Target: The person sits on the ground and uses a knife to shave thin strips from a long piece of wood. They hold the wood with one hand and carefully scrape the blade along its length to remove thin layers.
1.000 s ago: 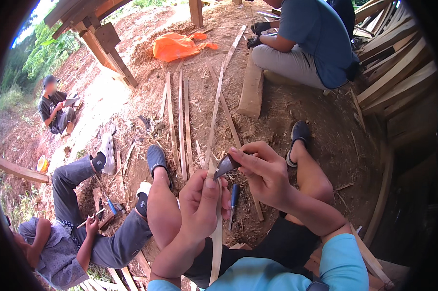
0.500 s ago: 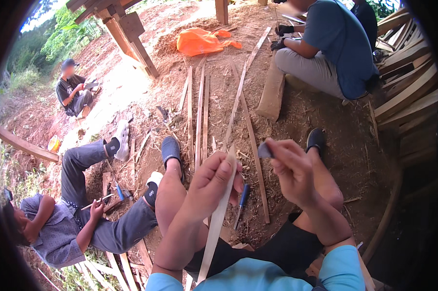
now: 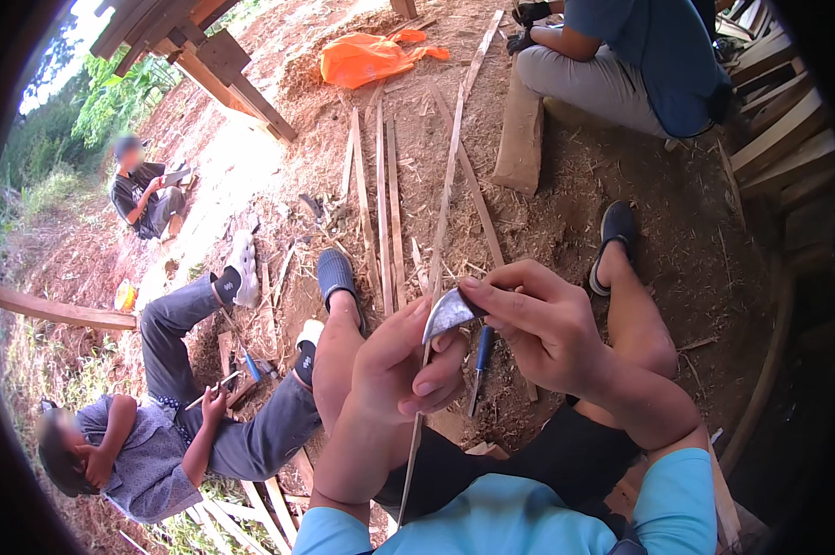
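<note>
My left hand (image 3: pixel 389 365) is closed on a long thin wooden strip (image 3: pixel 411 467), which runs down toward my lap with its narrow edge facing up. In my right hand (image 3: pixel 551 324), thumb and fingers pinch a small bent grey piece that looks like sandpaper (image 3: pixel 450 314). This piece lies against the upper end of the strip, by my left thumb and fingertips. Below my hands, a blue-handled tool (image 3: pixel 481 361) with a slim blade rests on the dirt between my legs.
Several long wooden strips (image 3: pixel 383 203) lie on the ground ahead. A person (image 3: pixel 149 435) reclines at left holding a thin stick; another (image 3: pixel 144 190) sits farther back. At upper right someone (image 3: pixel 635 65) sits beside a wood block (image 3: pixel 519 139) and stacked planks (image 3: pixel 787 129). An orange bag (image 3: pixel 366 60) lies far ahead.
My right hand has moved left, bringing the grey piece from beside the strip onto its upper end. My left hand has turned the strip from its flat face to its edge.
</note>
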